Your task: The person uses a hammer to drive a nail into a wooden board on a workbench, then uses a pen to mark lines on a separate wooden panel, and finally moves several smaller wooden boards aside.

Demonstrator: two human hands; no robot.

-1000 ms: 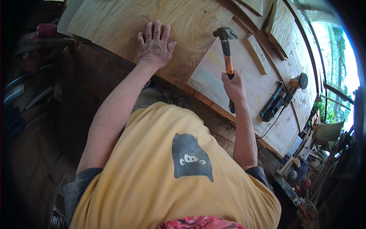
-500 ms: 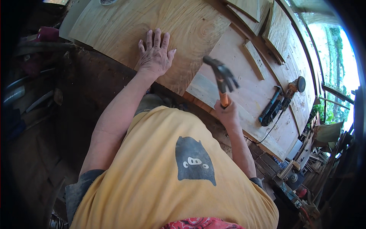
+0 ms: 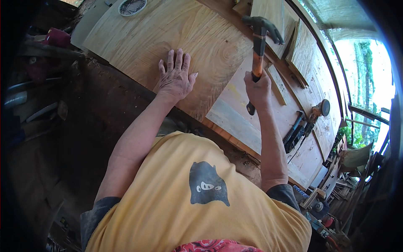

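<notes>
My left hand [image 3: 176, 77] lies with fingers spread on a pale plywood board [image 3: 138, 38] with swirling grain. My right hand [image 3: 257, 88] grips the black-and-orange handle of a claw hammer [image 3: 259, 42], its dark head held up over the right side of the bench. Beneath it is a lighter, stained panel [image 3: 233, 111]. A round white container [image 3: 132, 6] of what look like nails rests on the far part of the board. Right of my right forearm lie a dark blue tool [image 3: 294, 132] and an orange-and-black corded power tool [image 3: 318, 111].
Wooden slats [image 3: 277, 84] and stacked offcuts [image 3: 300, 50] lie along the back right of the bench [image 3: 329, 130]. Dark clutter and a red object [image 3: 56, 37] are at the left. Scrap wood and tools fill the lower right, beside a bright opening with trees [image 3: 363, 84].
The hammer swung down and left half a second ago and is now raised again to the upper right. The view has shifted, bringing the white container into sight. My left hand stays on the board.
</notes>
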